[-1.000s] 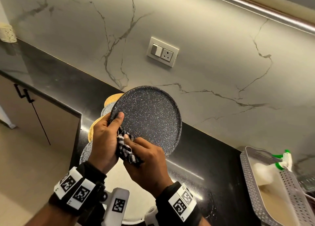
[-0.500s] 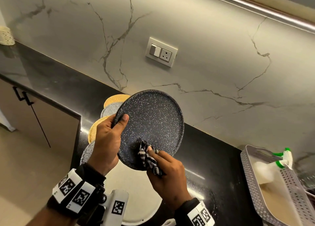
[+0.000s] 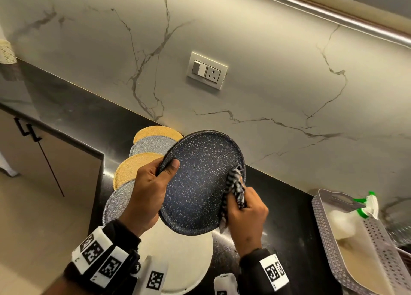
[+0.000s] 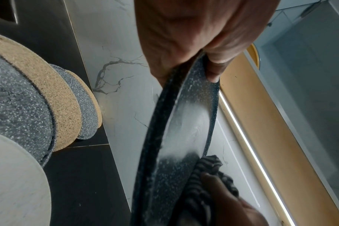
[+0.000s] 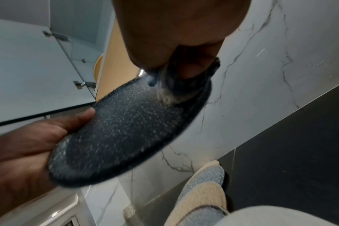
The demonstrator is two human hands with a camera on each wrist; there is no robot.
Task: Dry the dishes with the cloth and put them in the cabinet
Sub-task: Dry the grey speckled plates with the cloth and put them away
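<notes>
A dark speckled plate is held tilted above the black counter. My left hand grips its left rim, thumb on the face and fingers behind. My right hand holds a bunched black-and-white striped cloth against the plate's right edge. The left wrist view shows the plate edge-on with the cloth at its far rim. In the right wrist view the cloth sits on the plate under my fingers.
A row of overlapping tan and grey speckled plates lies on the counter by the marble wall, with a white plate nearest me. A grey perforated basket with a spray bottle stands at the right. An overhead cabinet stands open.
My right hand has swept the cloth from the plate's lower left, across its bottom, to its right edge. The left hand keeps its hold on the rim.
</notes>
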